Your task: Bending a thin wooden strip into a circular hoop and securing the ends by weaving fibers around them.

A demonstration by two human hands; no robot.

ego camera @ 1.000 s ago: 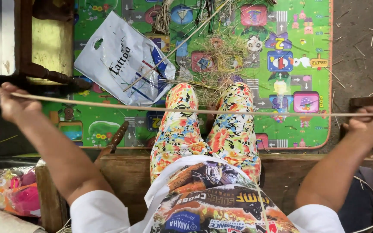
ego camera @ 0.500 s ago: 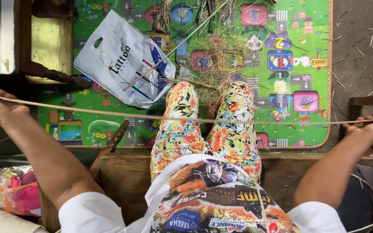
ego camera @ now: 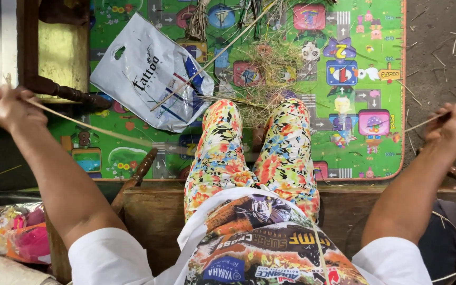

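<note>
Pale, straw-coloured and thin, a long fibre strip [ego camera: 96, 128] runs taut across the view, pinched at each end. The left hand [ego camera: 11, 108] is closed in a fist around one end, up by the dark turned wooden chair leg [ego camera: 64, 93]; the right hand [ego camera: 452, 124] is curled shut on the other end, out over the grey floor [ego camera: 439, 53]. Its middle stretch passes over the knees in flowered trousers [ego camera: 254, 153] and blurs there, so its course can only partly be followed.

As a judgement, the work is at an early stage: one strand is drawn out straight, while a loose heap of dry grass and stalks [ego camera: 270, 68] lies unsorted on the green children's play mat with road and vehicle pictures [ego camera: 376, 79], and nothing woven or bundled shows.

A white plastic carrier bag with a cut-out handle, dark lettering and blue stripes [ego camera: 149, 74] lies flat on the mat's left part, a stalk across it. At lower left, a crumpled clear packet with pink and yellow contents [ego camera: 14, 237] sits beside the wooden bench [ego camera: 154, 211].
</note>
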